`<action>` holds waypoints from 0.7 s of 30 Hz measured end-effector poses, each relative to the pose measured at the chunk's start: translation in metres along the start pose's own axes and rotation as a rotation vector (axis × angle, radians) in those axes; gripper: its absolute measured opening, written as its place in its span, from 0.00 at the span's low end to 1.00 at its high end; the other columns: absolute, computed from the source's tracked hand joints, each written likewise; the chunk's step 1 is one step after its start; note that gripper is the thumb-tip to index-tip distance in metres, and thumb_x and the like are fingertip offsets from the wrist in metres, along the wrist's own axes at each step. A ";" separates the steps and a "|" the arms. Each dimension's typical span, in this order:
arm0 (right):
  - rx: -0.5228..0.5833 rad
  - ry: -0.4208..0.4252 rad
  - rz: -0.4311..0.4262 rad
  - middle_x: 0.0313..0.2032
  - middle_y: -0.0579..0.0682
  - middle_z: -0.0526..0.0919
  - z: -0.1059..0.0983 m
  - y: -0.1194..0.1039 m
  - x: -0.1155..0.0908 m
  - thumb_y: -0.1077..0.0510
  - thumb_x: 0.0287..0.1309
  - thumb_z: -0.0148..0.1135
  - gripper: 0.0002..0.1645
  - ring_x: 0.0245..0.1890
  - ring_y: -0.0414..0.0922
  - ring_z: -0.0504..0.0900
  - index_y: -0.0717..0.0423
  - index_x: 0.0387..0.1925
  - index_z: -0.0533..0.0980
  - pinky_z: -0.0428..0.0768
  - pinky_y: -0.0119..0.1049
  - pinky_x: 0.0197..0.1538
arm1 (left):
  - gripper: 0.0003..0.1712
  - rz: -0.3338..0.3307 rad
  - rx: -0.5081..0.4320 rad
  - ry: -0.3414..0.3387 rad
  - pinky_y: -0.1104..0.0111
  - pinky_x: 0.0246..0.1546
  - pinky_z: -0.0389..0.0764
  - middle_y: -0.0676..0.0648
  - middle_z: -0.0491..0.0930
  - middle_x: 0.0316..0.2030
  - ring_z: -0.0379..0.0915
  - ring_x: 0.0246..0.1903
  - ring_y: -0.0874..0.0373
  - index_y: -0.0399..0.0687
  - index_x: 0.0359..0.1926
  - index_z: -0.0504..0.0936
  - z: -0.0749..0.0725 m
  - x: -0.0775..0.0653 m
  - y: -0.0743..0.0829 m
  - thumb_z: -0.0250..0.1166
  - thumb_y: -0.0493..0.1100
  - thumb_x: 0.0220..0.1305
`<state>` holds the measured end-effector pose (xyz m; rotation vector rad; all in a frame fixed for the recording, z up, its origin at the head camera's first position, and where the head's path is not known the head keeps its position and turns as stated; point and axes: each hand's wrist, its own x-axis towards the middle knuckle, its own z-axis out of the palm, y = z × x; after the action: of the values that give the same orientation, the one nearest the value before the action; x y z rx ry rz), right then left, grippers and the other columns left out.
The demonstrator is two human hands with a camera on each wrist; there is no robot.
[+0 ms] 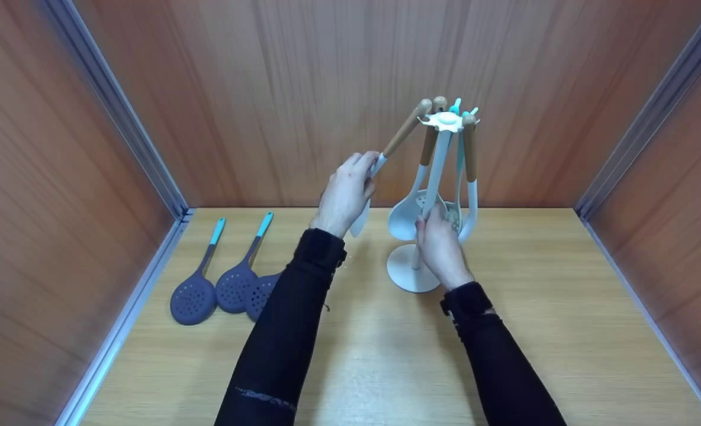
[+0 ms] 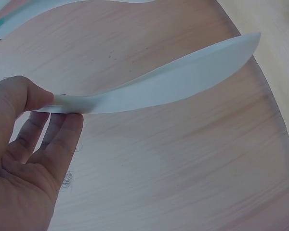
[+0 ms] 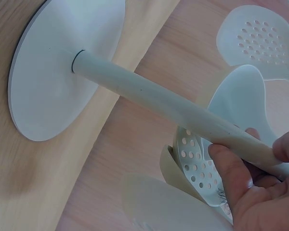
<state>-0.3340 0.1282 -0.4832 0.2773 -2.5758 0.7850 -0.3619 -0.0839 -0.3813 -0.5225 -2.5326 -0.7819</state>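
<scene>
My left hand (image 1: 347, 186) pinches the neck of a white spatula (image 2: 173, 79) with a wooden handle (image 1: 402, 131). The blade shows nearly edge-on in the left wrist view, and the handle's end reaches the hooks of the white utensil stand (image 1: 415, 278). Around the stand's pole (image 3: 149, 98), below the hooks, my right hand (image 1: 442, 245) wraps its fingers. Beside that hand hang a white ladle (image 1: 402, 220), a perforated spoon (image 3: 195, 168) and other pale utensils, some with wooden handles and some with turquoise tips. They partly cover one another.
Three dark perforated skimmers lie on the wooden table (image 1: 552, 331) at the left: the outer skimmer (image 1: 193, 300), the middle skimmer (image 1: 236, 288) and a third skimmer (image 1: 260, 294) partly behind my left sleeve. Wood-grain panels (image 1: 279, 89) enclose the back and both sides.
</scene>
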 end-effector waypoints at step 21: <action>0.036 -0.030 0.044 0.31 0.59 0.84 0.000 0.000 0.001 0.54 0.81 0.49 0.23 0.27 0.54 0.89 0.68 0.64 0.63 0.85 0.42 0.25 | 0.29 -0.032 0.013 -0.011 0.54 0.55 0.89 0.48 0.81 0.58 0.84 0.55 0.52 0.59 0.72 0.73 0.005 -0.003 0.000 0.63 0.36 0.74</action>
<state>-0.3346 0.1280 -0.4825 0.2460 -2.6062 0.8502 -0.3609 -0.0819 -0.3868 -0.4844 -2.5608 -0.7751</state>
